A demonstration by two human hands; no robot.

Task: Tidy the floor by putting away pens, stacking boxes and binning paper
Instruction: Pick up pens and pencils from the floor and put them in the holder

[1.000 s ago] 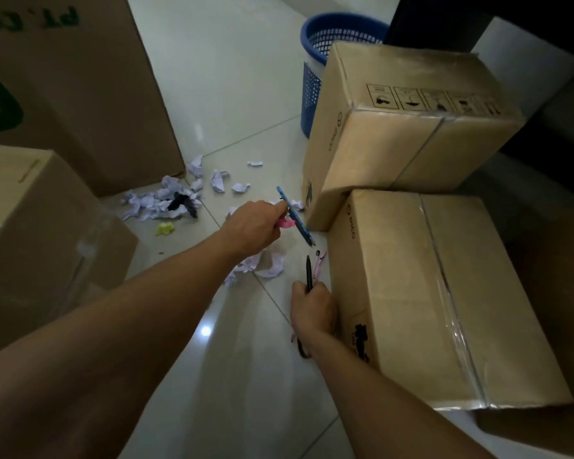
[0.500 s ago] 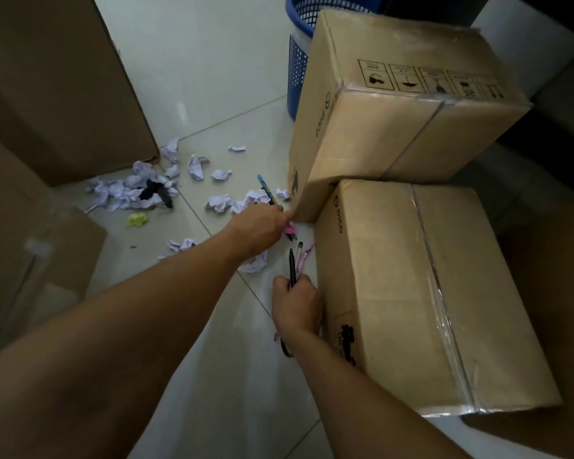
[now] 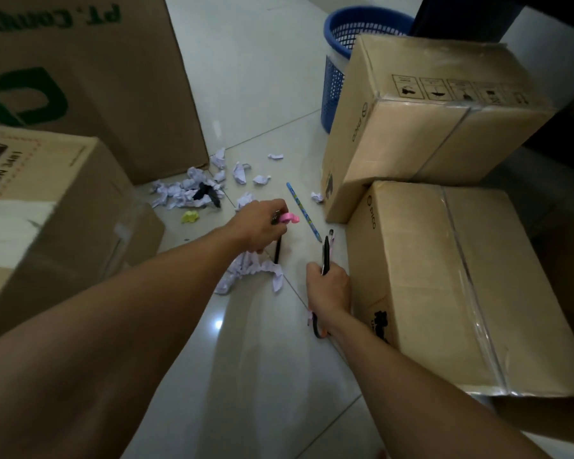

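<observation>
the left hand (image 3: 259,226) is curled around a black pen (image 3: 277,248) with a pink piece (image 3: 289,217) sticking out past the knuckles (a cap or a second pen, hard to tell which). the pen's lower end points down toward a crumpled white sheet (image 3: 252,270) lying on the floor tiles (image 3: 262,376) just beneath the hand.

the right hand (image 3: 328,288) grips a small bunch of pens (image 3: 326,256) — a black one stands out at the top, and more ends, one pinkish, poke out below the wrist. this hand sits right beside the near cardboard box (image 3: 461,286).

a blue pencil (image 3: 304,212) lies loose on the tiles between the two hands and the far cardboard box (image 3: 428,117), which rests tilted with one edge on the near box.

scattered paper scraps (image 3: 186,190) lie on the floor near the big box with green lettering (image 3: 80,77), with a yellow scrap (image 3: 190,217) and something black among them. a blue mesh bin (image 3: 345,61) stands behind the far box, partly hidden by it. another box (image 3: 47,210) sits at the left edge.
</observation>
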